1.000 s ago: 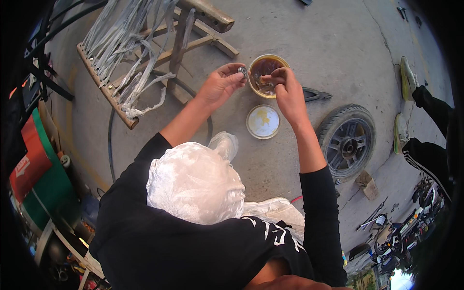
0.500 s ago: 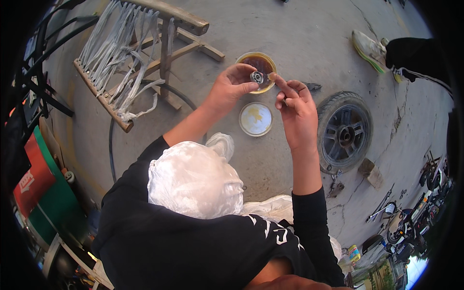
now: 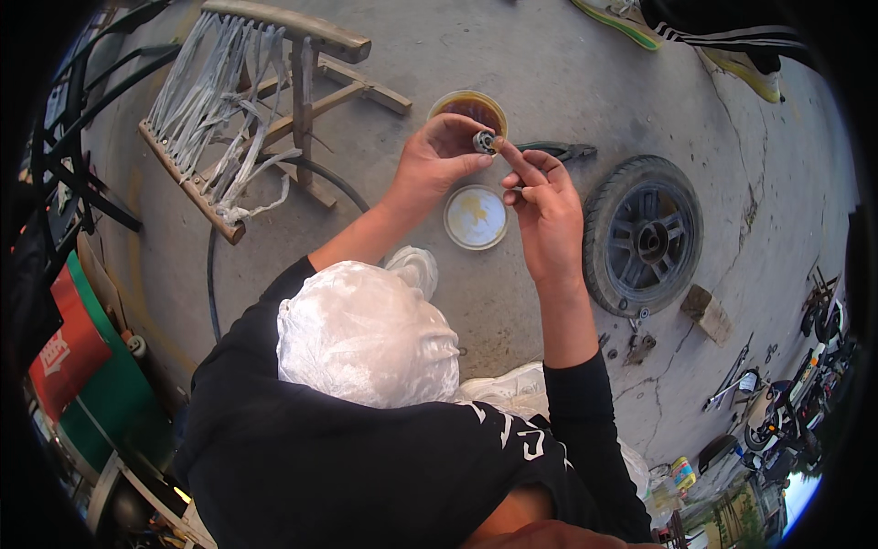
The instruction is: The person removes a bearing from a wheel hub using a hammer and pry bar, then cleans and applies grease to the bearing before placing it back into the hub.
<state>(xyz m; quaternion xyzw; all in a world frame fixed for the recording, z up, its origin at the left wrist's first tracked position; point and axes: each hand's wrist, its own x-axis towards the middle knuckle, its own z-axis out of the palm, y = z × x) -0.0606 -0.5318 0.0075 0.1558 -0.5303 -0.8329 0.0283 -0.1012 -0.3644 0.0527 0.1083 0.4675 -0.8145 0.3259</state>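
Observation:
My left hand (image 3: pixel 432 163) holds a small metal ball bearing (image 3: pixel 482 142) between thumb and fingers, over the near edge of a round tub (image 3: pixel 502 113) of brown grease. My right hand (image 3: pixel 552 220) is beside it, its index finger stretched out with yellowish grease on the tip, at the bearing's face. The other fingers are curled toward the thumb, and a small greyish thing shows between them, too small to name. Below the tub lies its white round lid (image 3: pixel 477 222), smeared with grease. Green-handled pliers (image 3: pixel 569 150) lie just beyond my right hand.
A wheel with a tyre (image 3: pixel 599 215) lies at the right, near a wooden block (image 3: pixel 706 313) and small metal parts (image 3: pixel 640 346). A wooden frame with white strips (image 3: pixel 309 110) stands at the left, by a black hose (image 3: pixel 338 180). Another person's shoe (image 3: pixel 622 22) is at the top right.
My right index finger has come in from the tub side to the bearing. The view has shifted slightly, showing more of the pliers. The other person's feet have moved up and left.

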